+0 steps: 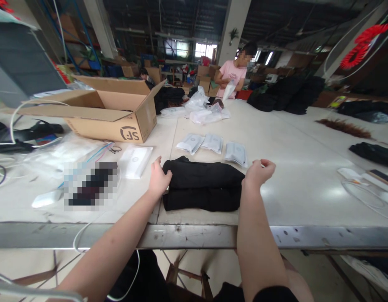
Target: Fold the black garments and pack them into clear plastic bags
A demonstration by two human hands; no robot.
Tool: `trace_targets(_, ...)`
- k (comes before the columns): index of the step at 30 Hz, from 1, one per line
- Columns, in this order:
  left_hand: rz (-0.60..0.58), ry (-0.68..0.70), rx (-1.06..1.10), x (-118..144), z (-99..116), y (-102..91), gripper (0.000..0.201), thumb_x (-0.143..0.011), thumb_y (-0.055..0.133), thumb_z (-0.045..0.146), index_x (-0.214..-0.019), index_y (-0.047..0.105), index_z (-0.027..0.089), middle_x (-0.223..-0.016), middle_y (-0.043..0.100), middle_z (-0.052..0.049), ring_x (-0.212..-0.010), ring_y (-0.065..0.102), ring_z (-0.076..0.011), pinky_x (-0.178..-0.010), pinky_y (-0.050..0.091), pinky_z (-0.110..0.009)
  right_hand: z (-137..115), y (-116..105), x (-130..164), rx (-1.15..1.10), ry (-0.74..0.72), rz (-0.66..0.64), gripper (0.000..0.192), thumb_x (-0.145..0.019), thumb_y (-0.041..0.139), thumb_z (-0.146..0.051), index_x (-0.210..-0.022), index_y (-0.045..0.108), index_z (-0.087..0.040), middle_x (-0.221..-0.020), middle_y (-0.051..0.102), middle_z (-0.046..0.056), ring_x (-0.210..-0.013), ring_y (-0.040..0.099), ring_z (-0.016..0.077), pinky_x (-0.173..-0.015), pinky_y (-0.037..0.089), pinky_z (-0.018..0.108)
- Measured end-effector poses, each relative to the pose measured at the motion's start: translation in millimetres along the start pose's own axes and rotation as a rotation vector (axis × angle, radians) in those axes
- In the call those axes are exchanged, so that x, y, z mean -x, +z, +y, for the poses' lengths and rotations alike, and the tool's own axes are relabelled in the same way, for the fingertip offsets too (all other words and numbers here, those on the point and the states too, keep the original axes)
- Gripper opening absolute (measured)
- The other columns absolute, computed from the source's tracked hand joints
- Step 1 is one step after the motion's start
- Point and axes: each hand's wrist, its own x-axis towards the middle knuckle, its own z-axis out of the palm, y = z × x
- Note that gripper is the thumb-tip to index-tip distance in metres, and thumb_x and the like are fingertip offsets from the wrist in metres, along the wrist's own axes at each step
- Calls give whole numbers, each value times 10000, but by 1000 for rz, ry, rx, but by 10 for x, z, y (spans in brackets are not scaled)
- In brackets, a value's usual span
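Observation:
A folded black garment lies on the white table near its front edge. My left hand rests flat against the garment's left end, fingers spread. At the garment's right end my right hand has its fingers curled loosely and touches the cloth; I cannot see anything held inside it. Three small sealed white packets lie in a row just beyond the garment. A larger white packet lies to the left of my left hand.
An open cardboard box stands at the back left. Clear plastic bags and black clothing piles sit farther back, where a person in a pink shirt works. Cables lie at right. The table's metal edge runs along the front.

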Motion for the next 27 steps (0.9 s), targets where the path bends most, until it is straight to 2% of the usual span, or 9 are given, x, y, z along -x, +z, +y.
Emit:
trace_targets(2, 27, 174, -242, -30, -22, 23, 552, -828, 603, 260, -1362, 505, 163, -1391, 468, -177, -1246, 520, -317, -1074, 435, -499, 61, 31, -39, 298, -81, -263, 195, -835, 533, -328, -1000, 595, -245, -1075, 626, 73, -1090, 585, 287, -1024, 400, 530)
trace_targets(5, -83, 180, -470, -59, -43, 80, 425, -862, 604, 403, -1214, 638, 169, -1333, 536, -172, -1280, 452, -393, -1062, 404, -581, 83, 109, 74, 643, -175, -672, 298, -840, 605, -417, -1078, 666, -249, -1193, 642, 116, -1235, 511, 375, -1048, 302, 640)
trace_targets(7, -135, 173, -523, -62, -41, 117, 343, -861, 608, 419, -1106, 682, 191, -1326, 553, -161, -1269, 438, -421, -1009, 417, -611, 64, 143, 174, 747, -242, -763, 289, -865, 600, -379, -1104, 682, -239, -1246, 630, 135, -1291, 465, 385, -1046, 286, 653)
trace_targets(10, -131, 274, -385, -57, 12, 112, 194, -868, 593, 353, -961, 678, 206, -1338, 567, -134, -1302, 416, -393, -1047, 376, -589, 7, 100, 228, 655, -348, -693, 210, -859, 580, -288, -1009, 705, -211, -1181, 662, 127, -1236, 511, 354, -1032, 328, 610)
trace_targets(15, -336, 101, 438, -82, 196, -162, 368, -858, 547, 582, -888, 562, 215, -1056, 703, -103, -1067, 629, -295, -922, 489, -449, -90, -170, 83, -193, -389, -737, 253, -804, 569, -402, -651, 590, -201, -659, 617, 13, -725, 627, 207, -753, 506, 351)
trace_targets(19, -458, -61, 751, -157, 224, -404, 625, -858, 254, 776, -928, 543, 226, -667, 661, -46, -775, 675, -272, -803, 519, -457, -95, -276, -83, -355, -178, -395, 453, -903, 371, -517, -555, 459, -240, -481, 504, -4, -574, 603, 186, -663, 508, 324)
trace_targets(22, -222, -43, 401, -220, 96, -383, 542, -853, 379, 708, -944, 591, 218, -700, 665, -48, -814, 666, -268, -853, 502, -453, -11, -241, -178, 108, -144, -296, 368, -839, 515, -507, -589, 526, -238, -554, 602, 46, -686, 652, 239, -713, 506, 353)
trace_targets(25, -59, 47, -234, -238, -82, -232, 438, -764, 603, 598, -942, 665, 203, -968, 687, -126, -1038, 607, -332, -945, 456, -480, 131, -157, -201, 541, -213, -562, 341, -742, 658, -550, -680, 633, -216, -772, 710, 126, -847, 682, 305, -772, 501, 395)
trace_targets(27, -98, 82, -468, -229, -161, -137, 376, -753, 640, 534, -921, 696, 201, -999, 662, -142, -1067, 579, -352, -969, 441, -492, 220, -97, -186, 691, -243, -704, 351, -716, 701, -555, -731, 672, -206, -843, 724, 146, -877, 688, 322, -777, 504, 412)
